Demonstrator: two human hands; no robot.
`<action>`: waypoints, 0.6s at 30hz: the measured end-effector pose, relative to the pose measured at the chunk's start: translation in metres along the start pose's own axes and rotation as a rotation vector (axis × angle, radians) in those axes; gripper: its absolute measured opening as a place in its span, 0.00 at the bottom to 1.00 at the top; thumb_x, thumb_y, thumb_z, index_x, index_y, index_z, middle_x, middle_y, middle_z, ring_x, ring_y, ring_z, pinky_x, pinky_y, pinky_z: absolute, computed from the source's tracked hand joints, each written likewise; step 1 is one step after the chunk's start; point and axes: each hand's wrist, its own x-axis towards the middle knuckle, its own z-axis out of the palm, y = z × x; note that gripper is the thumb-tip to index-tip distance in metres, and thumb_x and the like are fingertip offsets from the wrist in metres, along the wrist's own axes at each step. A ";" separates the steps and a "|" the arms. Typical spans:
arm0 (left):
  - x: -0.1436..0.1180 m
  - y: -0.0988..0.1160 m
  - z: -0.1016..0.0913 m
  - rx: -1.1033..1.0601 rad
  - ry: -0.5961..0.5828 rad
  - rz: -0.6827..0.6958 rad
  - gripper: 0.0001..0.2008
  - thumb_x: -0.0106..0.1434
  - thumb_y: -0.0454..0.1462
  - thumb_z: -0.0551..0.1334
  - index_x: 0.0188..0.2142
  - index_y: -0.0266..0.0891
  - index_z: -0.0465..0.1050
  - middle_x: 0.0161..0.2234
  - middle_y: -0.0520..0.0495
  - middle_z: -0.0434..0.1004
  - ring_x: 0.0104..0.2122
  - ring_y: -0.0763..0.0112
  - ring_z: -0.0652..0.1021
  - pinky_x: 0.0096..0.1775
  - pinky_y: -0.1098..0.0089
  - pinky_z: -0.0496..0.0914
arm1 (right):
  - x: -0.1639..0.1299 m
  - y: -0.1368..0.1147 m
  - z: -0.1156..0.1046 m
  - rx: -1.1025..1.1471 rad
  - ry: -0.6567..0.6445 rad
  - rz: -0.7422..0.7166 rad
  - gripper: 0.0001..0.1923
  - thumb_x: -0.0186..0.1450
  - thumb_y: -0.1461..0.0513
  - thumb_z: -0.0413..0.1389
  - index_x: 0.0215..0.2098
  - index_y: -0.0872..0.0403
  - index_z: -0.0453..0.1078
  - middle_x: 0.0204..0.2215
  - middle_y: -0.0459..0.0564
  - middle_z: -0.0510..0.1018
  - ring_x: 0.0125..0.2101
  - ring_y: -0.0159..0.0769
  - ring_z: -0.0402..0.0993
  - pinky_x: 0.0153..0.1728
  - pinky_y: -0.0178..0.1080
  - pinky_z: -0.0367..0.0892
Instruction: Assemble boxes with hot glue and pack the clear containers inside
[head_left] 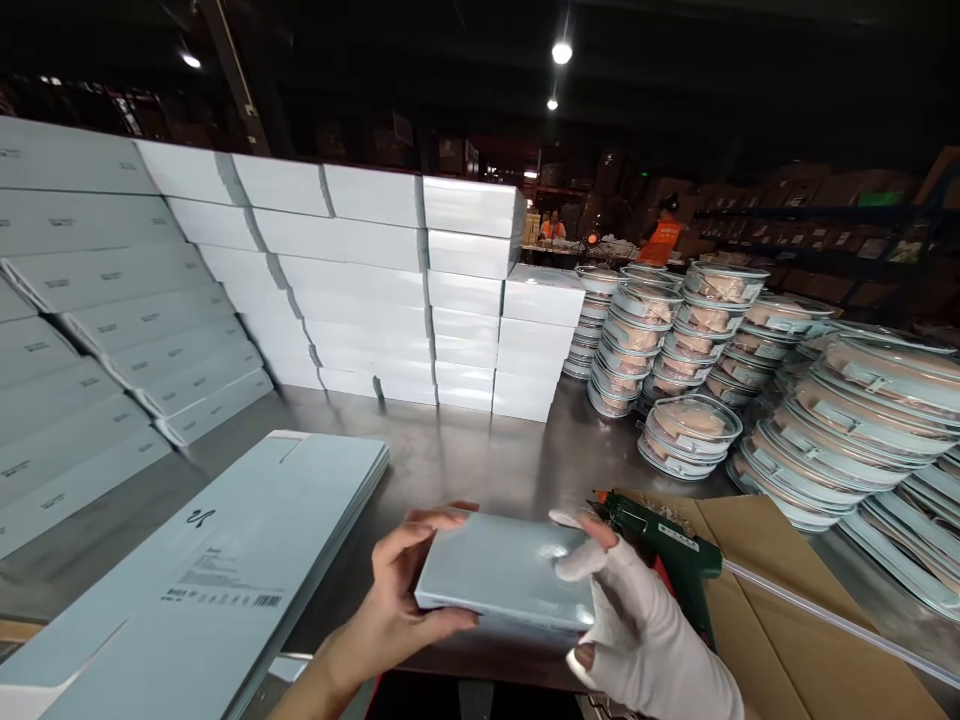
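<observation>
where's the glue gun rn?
Head view, lower right: the green glue gun lies on the flattened cardboard, just behind the gloved right hand and right of the pale blue box.

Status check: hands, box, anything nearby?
Left hand, gloved right hand grip pale blue flat box. Green glue gun beside right hand, on brown cardboard.

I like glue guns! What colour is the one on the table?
Dark green glue gun, with an orange tip, seen in the head view.
</observation>
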 end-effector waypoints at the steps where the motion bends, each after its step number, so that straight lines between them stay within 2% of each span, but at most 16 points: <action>1: 0.002 0.002 -0.002 0.014 -0.038 -0.001 0.29 0.68 0.46 0.67 0.63 0.67 0.55 0.52 0.47 0.70 0.59 0.56 0.76 0.57 0.51 0.74 | 0.002 -0.004 0.002 -0.032 -0.033 -0.036 0.47 0.56 0.68 0.64 0.70 0.43 0.56 0.53 0.54 0.79 0.60 0.49 0.74 0.61 0.47 0.68; 3: 0.006 0.005 -0.010 0.047 -0.136 -0.023 0.20 0.67 0.43 0.69 0.57 0.61 0.71 0.50 0.45 0.71 0.60 0.54 0.75 0.58 0.53 0.73 | 0.009 -0.010 0.006 -0.110 -0.066 -0.159 0.47 0.55 0.69 0.61 0.70 0.42 0.55 0.52 0.52 0.78 0.63 0.48 0.70 0.62 0.48 0.67; 5: 0.011 0.009 -0.018 0.058 -0.223 -0.058 0.11 0.66 0.43 0.70 0.48 0.55 0.81 0.49 0.43 0.72 0.60 0.53 0.75 0.59 0.55 0.73 | 0.017 -0.014 0.009 -0.193 -0.075 -0.302 0.41 0.57 0.70 0.59 0.67 0.43 0.59 0.50 0.51 0.77 0.63 0.48 0.67 0.64 0.51 0.64; 8: 0.019 0.013 -0.023 0.024 -0.305 -0.110 0.10 0.66 0.45 0.69 0.45 0.49 0.84 0.56 0.38 0.74 0.63 0.51 0.73 0.61 0.53 0.71 | 0.024 -0.016 0.010 -0.287 -0.117 -0.429 0.31 0.61 0.70 0.58 0.61 0.44 0.64 0.51 0.52 0.77 0.63 0.48 0.65 0.64 0.55 0.64; 10: 0.023 0.015 -0.022 -0.004 -0.321 -0.131 0.11 0.65 0.44 0.71 0.45 0.47 0.83 0.64 0.37 0.70 0.68 0.48 0.66 0.64 0.50 0.66 | 0.025 -0.015 0.009 -0.326 -0.158 -0.445 0.29 0.63 0.70 0.58 0.60 0.44 0.65 0.54 0.52 0.76 0.66 0.50 0.60 0.63 0.56 0.66; 12: 0.023 0.017 -0.019 -0.028 -0.293 -0.168 0.12 0.62 0.42 0.73 0.45 0.47 0.83 0.69 0.38 0.65 0.71 0.46 0.61 0.66 0.48 0.63 | 0.021 -0.012 0.008 -0.354 -0.166 -0.423 0.31 0.63 0.70 0.58 0.62 0.44 0.63 0.58 0.53 0.75 0.69 0.53 0.55 0.62 0.58 0.66; 14: 0.020 0.018 -0.019 -0.044 -0.227 -0.221 0.13 0.60 0.41 0.75 0.45 0.48 0.84 0.67 0.38 0.69 0.67 0.46 0.69 0.62 0.51 0.68 | 0.014 -0.006 0.010 -0.381 -0.102 -0.372 0.36 0.63 0.67 0.60 0.67 0.43 0.58 0.66 0.55 0.67 0.72 0.57 0.48 0.64 0.64 0.61; 16: 0.013 0.015 -0.021 -0.045 -0.104 -0.282 0.11 0.60 0.45 0.74 0.42 0.48 0.85 0.61 0.37 0.76 0.61 0.47 0.77 0.58 0.53 0.73 | 0.004 0.003 0.013 -0.325 0.095 -0.261 0.46 0.63 0.63 0.63 0.74 0.41 0.47 0.74 0.56 0.53 0.74 0.60 0.43 0.66 0.67 0.56; 17: 0.009 0.012 -0.022 -0.041 -0.017 -0.307 0.12 0.61 0.48 0.73 0.41 0.47 0.84 0.59 0.37 0.78 0.60 0.47 0.78 0.57 0.53 0.74 | -0.002 0.008 0.016 -0.245 0.198 -0.183 0.52 0.62 0.61 0.64 0.75 0.39 0.41 0.75 0.54 0.49 0.74 0.60 0.43 0.66 0.67 0.57; 18: 0.004 0.008 -0.021 -0.040 0.082 -0.330 0.15 0.63 0.51 0.70 0.42 0.46 0.83 0.59 0.36 0.77 0.61 0.46 0.76 0.57 0.51 0.73 | -0.008 0.012 0.018 -0.146 0.270 -0.104 0.57 0.60 0.60 0.66 0.76 0.35 0.36 0.75 0.51 0.50 0.73 0.59 0.46 0.64 0.64 0.62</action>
